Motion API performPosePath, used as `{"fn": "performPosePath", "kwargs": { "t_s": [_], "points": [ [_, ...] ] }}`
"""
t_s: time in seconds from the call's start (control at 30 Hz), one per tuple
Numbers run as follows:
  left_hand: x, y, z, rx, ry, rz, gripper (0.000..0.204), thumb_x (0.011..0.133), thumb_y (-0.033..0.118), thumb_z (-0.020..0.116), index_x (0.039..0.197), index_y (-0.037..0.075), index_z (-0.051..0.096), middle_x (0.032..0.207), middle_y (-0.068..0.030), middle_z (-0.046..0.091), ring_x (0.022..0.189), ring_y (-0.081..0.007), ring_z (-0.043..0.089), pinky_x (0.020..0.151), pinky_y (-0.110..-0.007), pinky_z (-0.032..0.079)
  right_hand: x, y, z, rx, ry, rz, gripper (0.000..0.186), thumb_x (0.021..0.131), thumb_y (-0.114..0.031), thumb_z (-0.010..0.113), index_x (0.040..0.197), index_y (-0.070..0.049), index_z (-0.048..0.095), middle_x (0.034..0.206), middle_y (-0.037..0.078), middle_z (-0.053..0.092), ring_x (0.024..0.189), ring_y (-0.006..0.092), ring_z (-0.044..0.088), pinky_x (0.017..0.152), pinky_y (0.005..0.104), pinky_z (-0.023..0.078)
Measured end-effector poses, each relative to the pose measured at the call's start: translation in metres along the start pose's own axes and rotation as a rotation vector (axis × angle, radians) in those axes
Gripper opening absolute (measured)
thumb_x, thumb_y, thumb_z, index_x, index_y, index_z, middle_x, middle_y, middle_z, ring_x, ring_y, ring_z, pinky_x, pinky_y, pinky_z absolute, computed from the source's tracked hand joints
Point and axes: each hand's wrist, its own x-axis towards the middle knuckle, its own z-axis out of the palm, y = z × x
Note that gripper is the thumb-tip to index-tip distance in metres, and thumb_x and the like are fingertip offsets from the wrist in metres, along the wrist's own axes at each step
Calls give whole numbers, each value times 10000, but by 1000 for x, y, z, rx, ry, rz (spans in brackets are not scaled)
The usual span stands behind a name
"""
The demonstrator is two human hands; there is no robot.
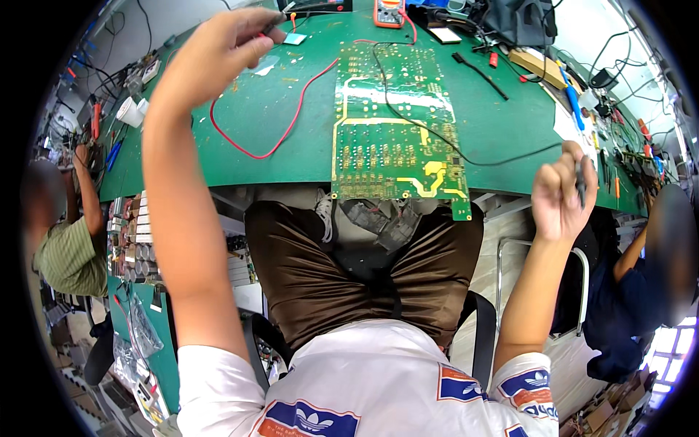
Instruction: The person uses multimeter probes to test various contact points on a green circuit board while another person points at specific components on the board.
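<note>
The left hand pinches a small dark-and-red object toward the green bench's far edge; the right hand clamps a slim black probe, probably for control.

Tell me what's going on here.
A person sits at a green workbench, a large circuit board before them jutting past its near edge. The right hand holds a black probe; a black lead runs from that hand across the board. The left hand reaches toward the far side, left of the board, with something small, dark and red at its fingertips. Neither hand touches the board. An orange multimeter lies beyond it.
</note>
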Motion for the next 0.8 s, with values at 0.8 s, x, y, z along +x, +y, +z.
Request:
{"fn": "performPosePath", "kwargs": {
  "t_s": [0.8],
  "points": [
    [-169,-17,121,-479,346,-349,237,1006,129,558,1163,-28,642,968,-105,700,760,-96,546,672,-235,441,-73,78,-32,-286,-36,-30,254,1074,-343,394,981,-107,403,657,-2,414,483,122,386,511,303,315]
  ]
}}
